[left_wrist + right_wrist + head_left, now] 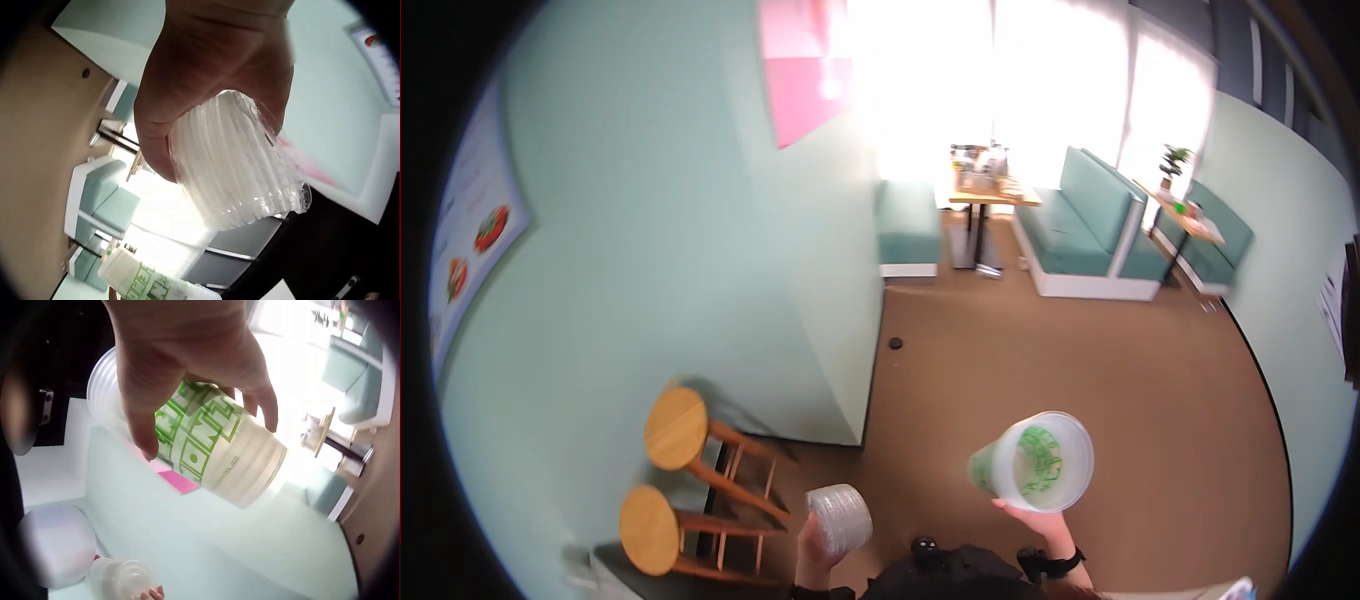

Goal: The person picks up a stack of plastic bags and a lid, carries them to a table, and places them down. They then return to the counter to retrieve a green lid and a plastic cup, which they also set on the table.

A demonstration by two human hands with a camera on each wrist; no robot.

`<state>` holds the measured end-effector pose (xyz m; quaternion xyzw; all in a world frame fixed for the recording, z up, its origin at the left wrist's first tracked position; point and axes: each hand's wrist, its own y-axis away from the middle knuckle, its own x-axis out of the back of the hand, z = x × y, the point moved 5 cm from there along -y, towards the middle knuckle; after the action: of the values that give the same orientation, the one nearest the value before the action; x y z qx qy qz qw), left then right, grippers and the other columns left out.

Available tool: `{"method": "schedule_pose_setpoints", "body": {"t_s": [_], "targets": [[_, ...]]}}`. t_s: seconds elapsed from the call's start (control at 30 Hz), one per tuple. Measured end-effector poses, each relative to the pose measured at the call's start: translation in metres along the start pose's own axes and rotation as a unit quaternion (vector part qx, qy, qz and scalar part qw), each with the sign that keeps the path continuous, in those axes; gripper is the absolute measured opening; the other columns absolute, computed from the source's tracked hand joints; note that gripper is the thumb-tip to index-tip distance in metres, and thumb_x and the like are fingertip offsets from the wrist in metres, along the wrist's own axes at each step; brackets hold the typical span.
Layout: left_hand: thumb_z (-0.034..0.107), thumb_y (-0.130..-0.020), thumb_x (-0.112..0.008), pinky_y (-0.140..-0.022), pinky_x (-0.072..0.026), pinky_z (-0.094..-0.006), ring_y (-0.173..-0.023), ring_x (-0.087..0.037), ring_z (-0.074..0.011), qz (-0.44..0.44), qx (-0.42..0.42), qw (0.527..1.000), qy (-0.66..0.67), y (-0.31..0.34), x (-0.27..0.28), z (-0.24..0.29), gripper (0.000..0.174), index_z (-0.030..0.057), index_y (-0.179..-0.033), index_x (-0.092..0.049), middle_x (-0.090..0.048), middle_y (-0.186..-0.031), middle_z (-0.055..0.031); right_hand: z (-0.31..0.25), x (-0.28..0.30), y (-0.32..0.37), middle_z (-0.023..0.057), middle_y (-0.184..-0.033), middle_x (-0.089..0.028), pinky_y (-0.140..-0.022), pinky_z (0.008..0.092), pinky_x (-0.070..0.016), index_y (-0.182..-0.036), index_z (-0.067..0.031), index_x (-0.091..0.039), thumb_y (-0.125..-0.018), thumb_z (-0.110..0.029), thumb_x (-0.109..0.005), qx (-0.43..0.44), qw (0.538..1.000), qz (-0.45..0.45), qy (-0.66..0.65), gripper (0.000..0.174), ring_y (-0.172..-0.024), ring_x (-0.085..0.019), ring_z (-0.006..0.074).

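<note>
A stack of clear plastic lids [841, 518] is gripped by the left hand [813, 548] low in the head view; in the left wrist view the fingers of that hand [215, 59] curl round the ridged stack [231, 159]. To its right, the right hand [1040, 522] holds a translucent cup with green print [1040, 462], its open mouth facing the camera. The right wrist view shows the thumb and fingers of the right hand [187, 356] round the tilted cup [209, 447]. The two held things are apart.
Two wooden stools [676, 428] stand by the green wall [650, 250] at the left. Brown floor [1090, 350] lies ahead, with a small dark disc [895, 343] on it. Green benches [1080, 225] and a cluttered table [990, 198] stand near bright windows; another table [1195, 225] is at the right.
</note>
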<state>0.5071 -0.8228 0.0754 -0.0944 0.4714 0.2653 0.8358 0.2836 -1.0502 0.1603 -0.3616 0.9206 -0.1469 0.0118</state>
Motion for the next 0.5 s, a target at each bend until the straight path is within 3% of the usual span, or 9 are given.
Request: {"method": "schedule_pose_setpoints", "body": {"t_s": [0.07, 0.13, 0.3, 0.4, 0.5], "targets": [[0.046, -0.078, -0.053, -0.083, -0.0437, -0.043, -0.104, -0.05, -0.0269, -0.024, 0.071, 0.997, -0.007, -0.028, -0.01, -0.013, 0.064, 0.006, -0.126, -0.035, -0.048, -0.117, -0.0109, 0.013, 0.037, 0.03, 0.0061, -0.112, -0.052, -0.085, 0.0308, -0.0414, -0.112, -0.0045, -0.049, -0.063, -0.011, -0.076, -0.048, 0.99, 0.132, 0.02, 0.057, -0.101, -0.05, 0.0157], [0.045, -0.078, -0.053, -0.084, -0.0426, -0.0445, -0.104, -0.05, -0.0272, -0.103, 0.144, 0.983, -0.046, -0.052, -0.032, -0.037, 0.066, 0.0039, -0.125, -0.034, -0.047, -0.118, -0.0122, 0.03, 0.078, 0.072, 0.0066, -0.111, -0.051, -0.088, 0.0334, -0.0388, -0.115, -0.0036, -0.046, -0.061, -0.014, -0.077, -0.108, 0.979, 0.175, 0.015, 0.062, -0.101, -0.049, 0.017], [0.042, -0.078, -0.054, -0.088, -0.0409, -0.0431, -0.105, -0.049, -0.0277, -0.143, 0.199, 0.968, -0.06, -0.065, -0.065, -0.081, 0.069, 0.0018, -0.128, -0.029, -0.045, -0.119, -0.0139, 0.015, 0.117, 0.11, 0.0073, -0.108, -0.052, -0.087, 0.0331, -0.0399, -0.112, -0.0017, -0.046, -0.061, -0.011, -0.076, -0.071, 0.95, 0.29, 0.092, 0.06, -0.099, -0.05, 0.0181], [0.041, -0.079, -0.053, -0.089, -0.0403, -0.0429, -0.106, -0.049, -0.0277, -0.154, 0.215, 0.961, -0.086, -0.073, -0.079, -0.099, 0.068, 0.0014, -0.128, -0.029, -0.045, -0.119, -0.0134, 0.017, 0.137, 0.113, 0.0083, -0.109, -0.051, -0.087, 0.0339, -0.0397, -0.113, -0.0008, -0.045, -0.06, -0.009, -0.075, -0.046, 0.942, 0.329, 0.044, 0.061, -0.1, -0.05, 0.0188], [0.04, -0.08, -0.051, -0.088, -0.0401, -0.0463, -0.106, -0.048, -0.0296, -0.129, 0.23, 0.961, -0.083, -0.099, -0.058, -0.118, 0.061, 0.0028, -0.126, -0.033, -0.046, -0.119, -0.0134, 0.031, 0.158, 0.114, 0.0087, -0.11, -0.05, -0.087, 0.0347, -0.0395, -0.114, -0.0005, -0.043, -0.061, -0.008, -0.074, -0.044, 0.931, 0.361, 0.032, 0.062, -0.1, -0.049, 0.0193]]}}
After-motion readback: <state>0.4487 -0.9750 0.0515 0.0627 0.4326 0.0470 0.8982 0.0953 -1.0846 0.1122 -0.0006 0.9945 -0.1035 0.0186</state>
